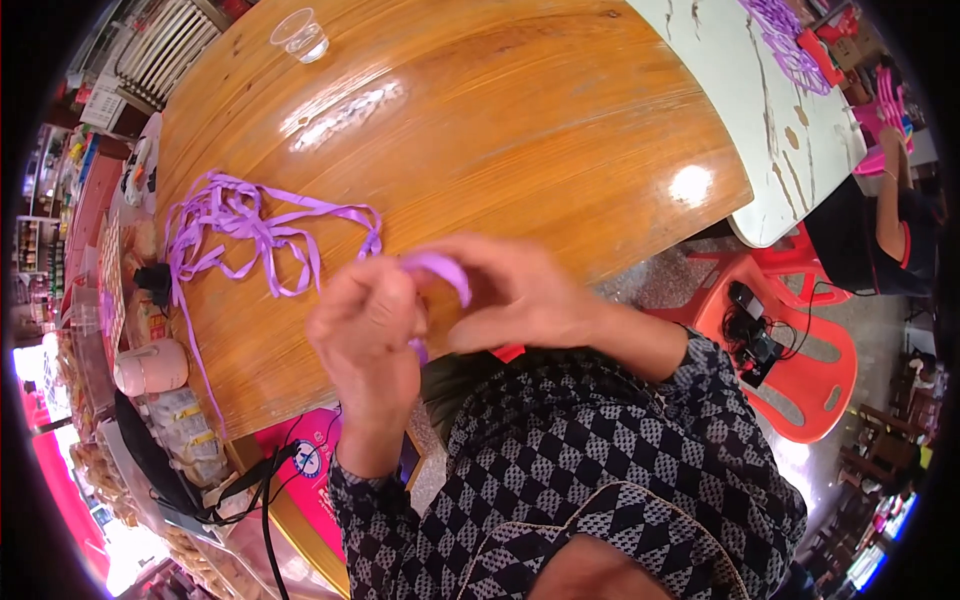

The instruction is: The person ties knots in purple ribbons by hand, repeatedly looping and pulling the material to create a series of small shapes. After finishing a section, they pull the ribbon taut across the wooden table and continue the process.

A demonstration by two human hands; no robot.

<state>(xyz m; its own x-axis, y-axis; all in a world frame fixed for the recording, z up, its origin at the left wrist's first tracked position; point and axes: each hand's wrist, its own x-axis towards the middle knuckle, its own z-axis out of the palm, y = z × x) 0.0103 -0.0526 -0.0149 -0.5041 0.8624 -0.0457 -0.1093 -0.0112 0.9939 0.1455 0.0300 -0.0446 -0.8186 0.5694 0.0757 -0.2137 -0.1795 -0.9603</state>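
A thin purple ribbon (437, 265) bends in a loop between my two hands, above the near edge of the wooden table. My left hand (365, 320) is closed on it, and a short bit of ribbon shows below the fingers. My right hand (520, 295) is beside the loop, its fingers curved and the thumb apart from them. Motion smears that hand, so I cannot tell if it grips the ribbon. A loose tangle of purple ribbon (240, 225) lies at the table's left, with one strand hanging toward the near left edge.
A clear plastic cup (302, 38) stands on the far left of the wooden table (480, 130). White table (745, 120) adjoins it, bearing more purple strands (785, 45). A red stool (800, 370) holds black cables. Another person's arm (890, 200) is at the right. A pink container (150, 368) sits left.
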